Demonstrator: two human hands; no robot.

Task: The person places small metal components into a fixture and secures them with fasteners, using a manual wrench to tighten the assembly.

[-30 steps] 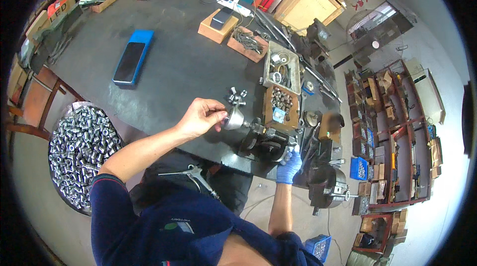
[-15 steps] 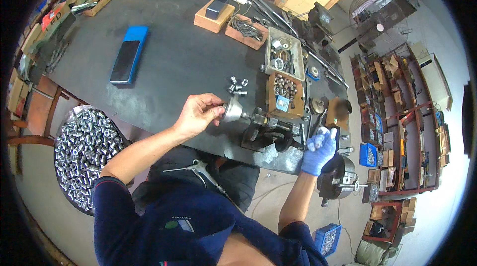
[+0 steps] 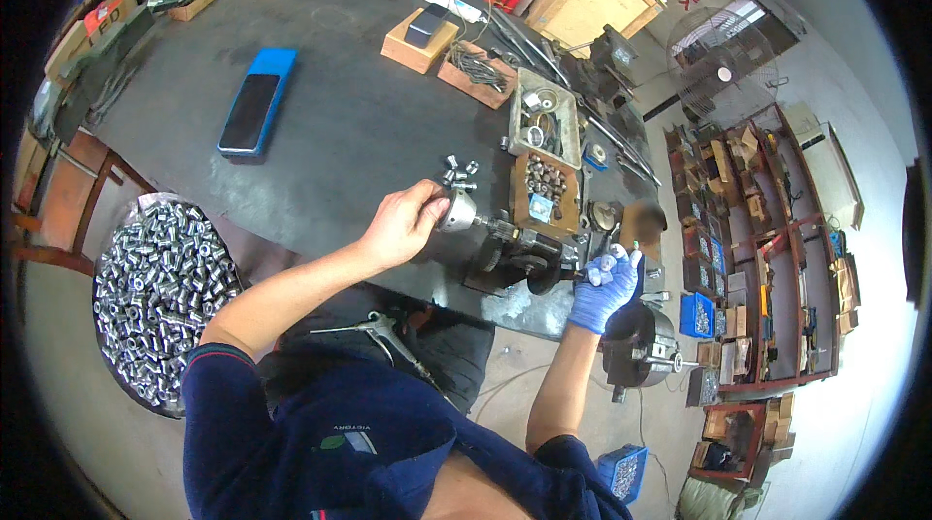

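Note:
My bare left hand (image 3: 398, 225) is closed at the open end of a silver cup-shaped metal head (image 3: 460, 211), its thumb and fingers pinched together. Whatever lies between those fingertips is hidden. The head sits at the left end of a dark bench fixture (image 3: 529, 261), clamped near the table's front edge. To the fixture's right, my right hand (image 3: 604, 291) wears a blue glove, its fingers curled in. I cannot make out what it holds. Several small silver metal fittings (image 3: 458, 170) lie on the table just beyond the head.
A wooden box of metal parts (image 3: 546, 192) stands behind the fixture, with a grey tray (image 3: 547, 117) beyond it. A large container of silver fittings (image 3: 165, 292) is at my left. An air gun (image 3: 381, 330) lies across my lap. A dark round machine (image 3: 641, 345) stands at right.
The whole view has shifted slightly. My left hand has come a little closer to the metal head, and my right hand has moved slightly toward the fixture, its fingers still curled.

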